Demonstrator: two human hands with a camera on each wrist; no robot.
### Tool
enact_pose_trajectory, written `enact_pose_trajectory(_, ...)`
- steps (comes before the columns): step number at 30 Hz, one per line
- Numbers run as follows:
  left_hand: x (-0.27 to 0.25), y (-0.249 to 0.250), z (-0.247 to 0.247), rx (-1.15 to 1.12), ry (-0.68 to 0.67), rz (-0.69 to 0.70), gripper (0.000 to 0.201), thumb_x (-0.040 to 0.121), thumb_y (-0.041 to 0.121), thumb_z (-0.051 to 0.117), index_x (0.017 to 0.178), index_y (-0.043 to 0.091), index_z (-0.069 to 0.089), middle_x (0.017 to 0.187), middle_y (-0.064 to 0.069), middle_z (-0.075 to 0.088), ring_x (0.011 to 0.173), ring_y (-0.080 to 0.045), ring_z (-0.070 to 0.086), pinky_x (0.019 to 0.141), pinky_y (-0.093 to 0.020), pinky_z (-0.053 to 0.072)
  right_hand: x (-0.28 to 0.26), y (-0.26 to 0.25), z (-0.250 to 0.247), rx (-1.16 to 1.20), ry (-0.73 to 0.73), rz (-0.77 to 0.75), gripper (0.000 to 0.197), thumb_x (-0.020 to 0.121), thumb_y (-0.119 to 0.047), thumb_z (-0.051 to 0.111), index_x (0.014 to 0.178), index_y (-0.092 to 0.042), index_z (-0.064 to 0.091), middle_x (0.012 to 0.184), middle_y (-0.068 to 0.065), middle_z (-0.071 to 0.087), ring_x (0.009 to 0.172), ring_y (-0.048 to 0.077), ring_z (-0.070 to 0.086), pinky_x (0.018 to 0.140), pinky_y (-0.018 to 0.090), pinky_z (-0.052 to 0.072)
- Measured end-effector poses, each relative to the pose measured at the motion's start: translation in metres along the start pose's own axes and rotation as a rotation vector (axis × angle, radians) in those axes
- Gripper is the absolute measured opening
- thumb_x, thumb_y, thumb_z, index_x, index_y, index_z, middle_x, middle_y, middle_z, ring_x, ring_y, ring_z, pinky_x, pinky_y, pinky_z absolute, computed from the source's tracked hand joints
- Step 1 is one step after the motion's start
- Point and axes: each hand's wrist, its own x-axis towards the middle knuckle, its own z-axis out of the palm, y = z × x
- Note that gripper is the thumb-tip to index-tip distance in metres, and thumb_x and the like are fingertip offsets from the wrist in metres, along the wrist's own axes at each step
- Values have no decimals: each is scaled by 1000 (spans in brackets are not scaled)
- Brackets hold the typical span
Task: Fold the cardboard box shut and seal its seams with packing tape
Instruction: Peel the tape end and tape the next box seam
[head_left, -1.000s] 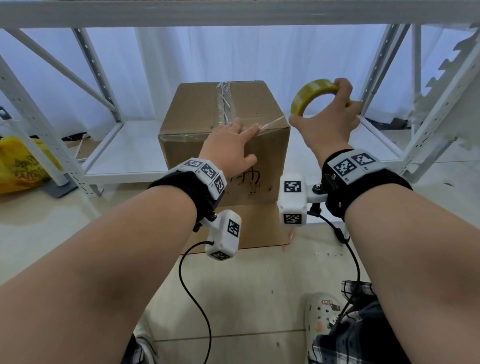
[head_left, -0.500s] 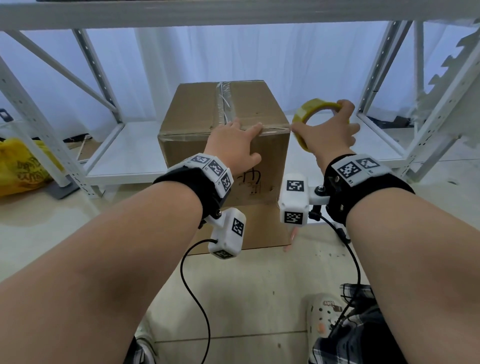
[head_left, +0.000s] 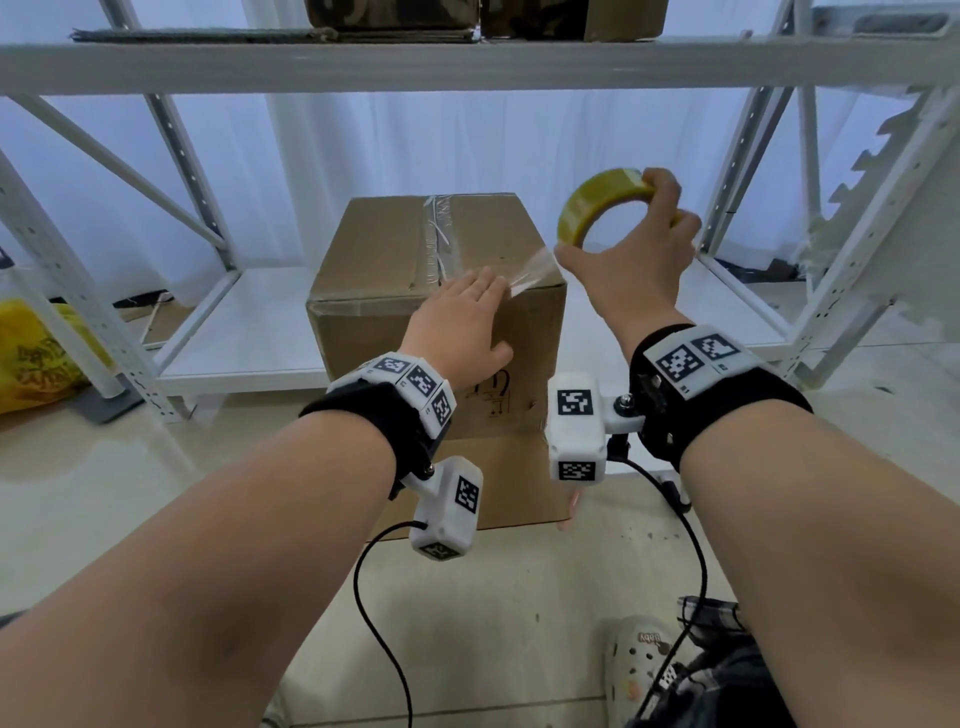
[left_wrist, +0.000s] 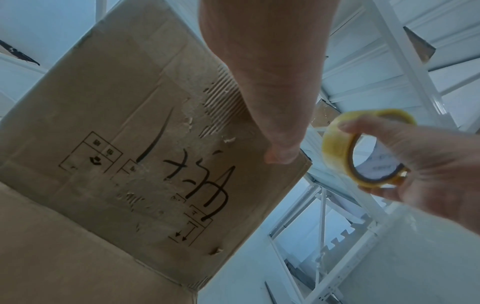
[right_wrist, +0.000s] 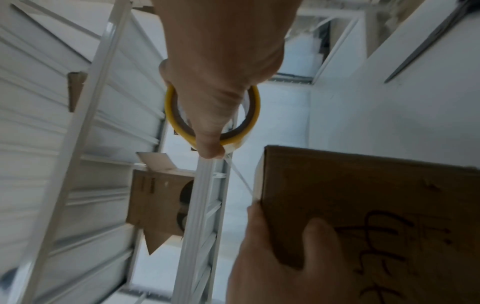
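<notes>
- Since half a second ago, our right hand (head_left: 631, 260) has lifted the tape roll (head_left: 597, 205) up and away from the box corner, so a clear strip of tape (head_left: 530, 273) now spans from the roll to the box's near top edge.
- The cardboard box (head_left: 415, 249) stands on the floor against the white shelving (head_left: 234, 306), flaps closed, its centre seam already taped.
- We judge the stretched strip may twist, crease or stick to itself if the roll tilts. If the anchored end peels up, the edge seam would stay unsealed.
- Our left hand (head_left: 460, 325) lies flat, fingers straight, pressing the tape end at the top front edge, thumb on the front face.
- Our right hand curls round the roll, thumb at its lower rim, fingers over the top.
</notes>
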Motion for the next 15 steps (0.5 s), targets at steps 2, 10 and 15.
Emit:
enact_pose_trajectory(2,-2,0,2,11,-6,-10,76,89,40,49,151,15,13,159,-6,12,146,-18,11,120,-36,9,2,-4,0,-33,3,-49,92,65,-33,80,139,-31,25,136,8,27,123,31,33,86,29,32)
enact_pose_trajectory(10,-2,7,-1,22,-10,-24,76,89,43,49,151,19,12,159,-5,11,146,-21,12,119,-37,8,-3,34,6,14,-125,333,91,66,-40,79,136,-33,22,132,12,29,120,37,39,79,36,40)
enact_pose_trajectory(15,4,12,-6,75,-51,-29,73,88,48,46,151,30,13,157,-11,18,144,-29,18,117,-44,18,-2,38,8,47,-148,376,95,61,-44,81,134,-35,21,131,12,30,119,38,42,91,44,46)
